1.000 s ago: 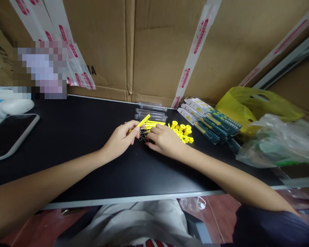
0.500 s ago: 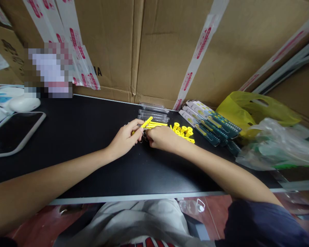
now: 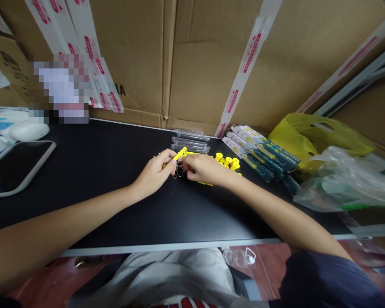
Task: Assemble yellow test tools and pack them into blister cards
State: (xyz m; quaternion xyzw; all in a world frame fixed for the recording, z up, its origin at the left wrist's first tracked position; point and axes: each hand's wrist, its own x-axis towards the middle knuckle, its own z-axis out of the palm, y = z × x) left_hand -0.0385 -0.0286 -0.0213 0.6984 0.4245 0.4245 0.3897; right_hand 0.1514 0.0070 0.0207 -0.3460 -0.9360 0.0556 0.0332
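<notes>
Between the thumb and fingers of my left hand (image 3: 155,172) is a slim yellow plastic strip (image 3: 180,153), tilted up to the right. My right hand (image 3: 208,167) is closed in a pinch beside the strip's upper end; whatever its fingertips hold is hidden. Small metal wire hooks (image 3: 179,171) lie on the table just under both hands. Several yellow knobbed plastic pieces (image 3: 227,161) stand and lie right of my right hand, partly covered by it. Behind my hands are several clear plastic tubes (image 3: 192,145).
Printed boxes (image 3: 253,154) are stacked at the right, with a yellow plastic bag (image 3: 285,128) and a clear plastic bag (image 3: 336,184) beyond them. A phone (image 3: 16,164) lies on the black table (image 3: 115,226) at left. Taped cardboard (image 3: 199,64) walls off the back.
My right hand has gone from spread over the small parts to a pinch beside the strip. My left hand keeps the yellow strip. The view has shifted slightly.
</notes>
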